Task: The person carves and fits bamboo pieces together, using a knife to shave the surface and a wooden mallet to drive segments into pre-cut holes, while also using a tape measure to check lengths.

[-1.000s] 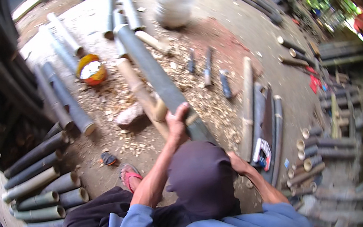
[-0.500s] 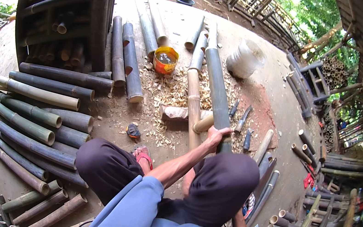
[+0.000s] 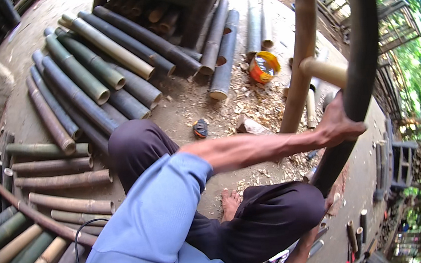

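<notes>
While the left hand [image 3: 337,121] has hold of the dark bamboo pole [image 3: 365,50], its fingers are wrapped closely around the shaft, one digit showing across the near side; the rest of the wrap is out of sight behind. Pole sits within the grip, in contact, no gap to the palm.

Long axis: from beside the right knee [image 3: 307,204] upward past the top of the view, tilted, upper part farther right. Apparent bow may be lens bend.

Nearer hand hard to call: left on the pole's lower part; what looks like the right hand [image 3: 331,202] close by its lower end, mostly behind the knee. Cannot tell how the right fingers stand or whether they hold anything.

Pose: left forearm [image 3: 261,148] stretched out nearly level from the pole's left, meeting it at a wide angle. Right forearm [image 3: 304,253] slants up from below the pole.

Just left of the pole: a brown bamboo pole [image 3: 303,38] running roughly alongside, a pale crosspiece [image 3: 325,73] reaching between the two. Join at the dark pole not clear. Farther left of it: orange-and-yellow bucket [image 3: 265,67], wood chips [image 3: 250,107]. Well apart, leftmost: stacked bamboo lengths [image 3: 108,48].
</notes>
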`<state>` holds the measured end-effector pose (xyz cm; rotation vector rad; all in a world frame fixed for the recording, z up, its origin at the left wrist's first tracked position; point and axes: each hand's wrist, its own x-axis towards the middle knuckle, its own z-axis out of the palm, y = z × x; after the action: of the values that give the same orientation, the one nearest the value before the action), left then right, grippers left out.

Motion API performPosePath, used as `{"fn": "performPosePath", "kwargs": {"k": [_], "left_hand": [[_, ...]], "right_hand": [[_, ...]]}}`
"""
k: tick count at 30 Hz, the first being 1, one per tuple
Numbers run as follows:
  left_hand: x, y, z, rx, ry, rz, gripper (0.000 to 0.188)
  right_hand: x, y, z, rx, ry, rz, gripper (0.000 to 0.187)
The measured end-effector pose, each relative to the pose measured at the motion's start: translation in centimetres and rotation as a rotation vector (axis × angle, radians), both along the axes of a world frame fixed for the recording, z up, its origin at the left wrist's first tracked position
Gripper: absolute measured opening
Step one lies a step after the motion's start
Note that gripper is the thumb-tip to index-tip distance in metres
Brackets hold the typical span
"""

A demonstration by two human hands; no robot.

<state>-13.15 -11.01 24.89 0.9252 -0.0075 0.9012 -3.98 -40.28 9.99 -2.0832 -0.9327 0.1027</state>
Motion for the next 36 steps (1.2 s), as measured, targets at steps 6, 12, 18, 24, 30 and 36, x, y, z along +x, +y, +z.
{"fn": "performPosePath", "kwargs": {"k": [6, 12, 18, 24, 30, 36], "left_hand": [[-1.4, 10.8, 4.2, 0.320, 0.188, 0.372, 0.093], [-11.3, 25.1, 2.9, 0.271, 0.710, 0.348, 0.050], [-25.5, 34.0, -1.2, 0.138, 1.023, 0.453, 0.040], [-33.4, 34.9, -12.6, 0.150, 1.561, 0.389, 0.055], [-35.1, 29.2, -19.3, 0.008, 1.677, 0.630, 0.034], [-43.6, 28.2, -25.5, 0.048, 1.777, 0.370, 0.044]], "right_hand": [[-0.9, 8.7, 2.3, 0.323, 0.251, -0.030, 0.055], [-2.1, 5.6, -7.7, -0.255, 0.277, -0.124, 0.052], [-11.7, 6.2, -22.2, -0.656, 0.254, -0.008, 0.063], [-18.2, 3.0, -32.2, -0.999, 0.055, -0.039, 0.076], [-14.0, 3.4, -30.6, -0.993, 0.036, -0.021, 0.067], [-10.7, 9.9, -26.4, -0.855, 0.161, 0.246, 0.058]]}}
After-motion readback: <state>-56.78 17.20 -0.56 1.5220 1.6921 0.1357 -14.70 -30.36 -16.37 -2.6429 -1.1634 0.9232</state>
